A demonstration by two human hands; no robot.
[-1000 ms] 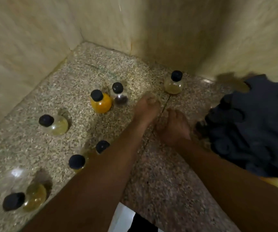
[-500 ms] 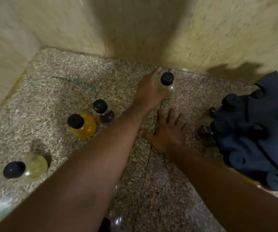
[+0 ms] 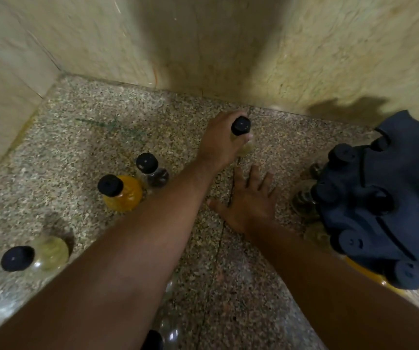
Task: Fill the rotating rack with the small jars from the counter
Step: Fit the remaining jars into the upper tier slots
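My left hand is closed around a small pale jar with a black cap near the back wall of the speckled counter. My right hand lies flat on the counter with its fingers spread, holding nothing. The dark rotating rack stands at the right with several black-capped jars in its slots. Left of my arm stand an orange jar, a dark jar and a pale yellowish jar.
Beige stone walls close the counter at the back and left, forming a corner. Another jar's cap and glass show under my left forearm at the bottom edge.
My left hand reached toward the back wall and closed around the pale jar. My right hand opened flat on the counter. The view shifted toward the corner.
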